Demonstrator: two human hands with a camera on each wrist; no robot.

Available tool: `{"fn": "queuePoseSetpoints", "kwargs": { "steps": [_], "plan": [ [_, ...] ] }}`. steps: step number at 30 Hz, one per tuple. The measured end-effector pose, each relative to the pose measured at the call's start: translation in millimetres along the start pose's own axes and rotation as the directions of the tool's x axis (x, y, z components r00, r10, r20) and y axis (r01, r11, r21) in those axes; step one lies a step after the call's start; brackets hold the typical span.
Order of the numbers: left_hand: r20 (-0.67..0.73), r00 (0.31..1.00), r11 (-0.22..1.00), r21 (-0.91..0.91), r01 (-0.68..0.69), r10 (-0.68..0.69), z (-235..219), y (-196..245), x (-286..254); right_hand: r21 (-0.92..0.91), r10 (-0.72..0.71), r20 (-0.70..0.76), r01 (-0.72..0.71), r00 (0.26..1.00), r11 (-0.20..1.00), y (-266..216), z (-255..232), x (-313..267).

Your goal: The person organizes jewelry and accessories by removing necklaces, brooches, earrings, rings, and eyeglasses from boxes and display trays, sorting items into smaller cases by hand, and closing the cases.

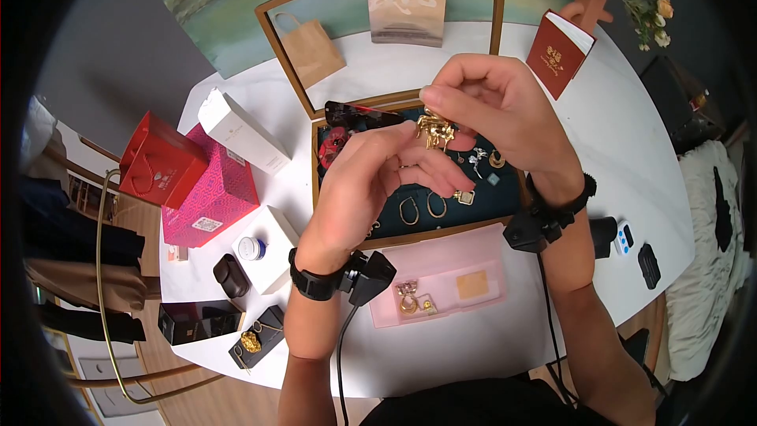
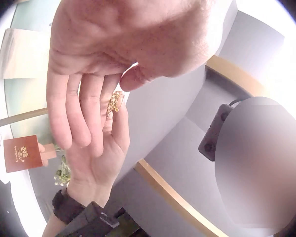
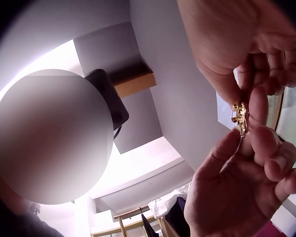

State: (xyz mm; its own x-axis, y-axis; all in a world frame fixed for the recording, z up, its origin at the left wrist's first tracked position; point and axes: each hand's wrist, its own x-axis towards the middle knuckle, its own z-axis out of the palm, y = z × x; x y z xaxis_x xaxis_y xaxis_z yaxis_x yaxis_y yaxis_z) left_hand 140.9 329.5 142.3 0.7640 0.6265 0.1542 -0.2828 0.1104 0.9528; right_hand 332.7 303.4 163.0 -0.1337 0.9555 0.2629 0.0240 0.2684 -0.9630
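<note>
A small ornate gold piece of jewellery (image 1: 436, 132) is held between both hands above an opened wooden jewellery box (image 1: 441, 233). My left hand (image 1: 347, 181) pinches its lower end with thumb and index finger, the other fingers spread loosely. From above, the thumb and fingertips of my right hand (image 1: 512, 114) grip its upper end. The right wrist view shows the gold piece (image 3: 241, 118) upright between the fingertips; its exact kind cannot be told. Under the hands, hoop earrings (image 1: 436, 204), a square-stone piece (image 1: 464, 198) and other jewellery lie on dark green lining.
A pink tray (image 1: 445, 312) with several gold pieces stands in front of the box. Left are a red gift bag (image 1: 162, 162), a pink box (image 1: 217, 189) and white boxes (image 1: 244, 132). A red booklet (image 1: 556, 55) stands back right; the glass lid (image 1: 501, 12) is raised behind.
</note>
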Motion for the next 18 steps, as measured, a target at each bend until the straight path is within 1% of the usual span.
{"fn": "queuePoseSetpoints", "kwargs": {
  "steps": [1,2,4,7,16,18],
  "plan": [
    [-0.032,0.998,0.999,0.005,0.053,-0.053,1.2,1.6,0.9,0.023,0.014,0.012,-0.014,1.0,1.0,-0.2,-0.1,0.3],
    [-0.03,0.998,0.999,0.004,0.054,-0.054,2.3,2.4,1.2,0.022,0.014,0.009,-0.015,1.0,1.0,1.7,0.4,1.1],
    [-0.045,0.995,0.996,0.022,0.087,-0.086,4.4,2.7,1.3,0.02,-0.081,-0.015,0.081,0.997,0.996,7.7,1.3,2.7],
    [-0.02,0.995,0.996,-0.015,0.093,-0.093,5.8,2.4,1.2,0.028,-0.066,0.003,0.065,0.998,0.997,8.1,-0.9,2.7],
    [-0.017,0.996,0.995,0.034,0.09,-0.089,5.9,3.6,0.8,0.032,-0.083,0.01,0.082,0.997,0.996,8.5,-1.0,3.2],
    [-0.01,0.996,0.996,0.01,0.091,-0.091,4.7,1.9,0.7,0.047,-0.078,0.012,0.078,0.997,0.996,8.1,-1.0,3.0]
  ]
}}
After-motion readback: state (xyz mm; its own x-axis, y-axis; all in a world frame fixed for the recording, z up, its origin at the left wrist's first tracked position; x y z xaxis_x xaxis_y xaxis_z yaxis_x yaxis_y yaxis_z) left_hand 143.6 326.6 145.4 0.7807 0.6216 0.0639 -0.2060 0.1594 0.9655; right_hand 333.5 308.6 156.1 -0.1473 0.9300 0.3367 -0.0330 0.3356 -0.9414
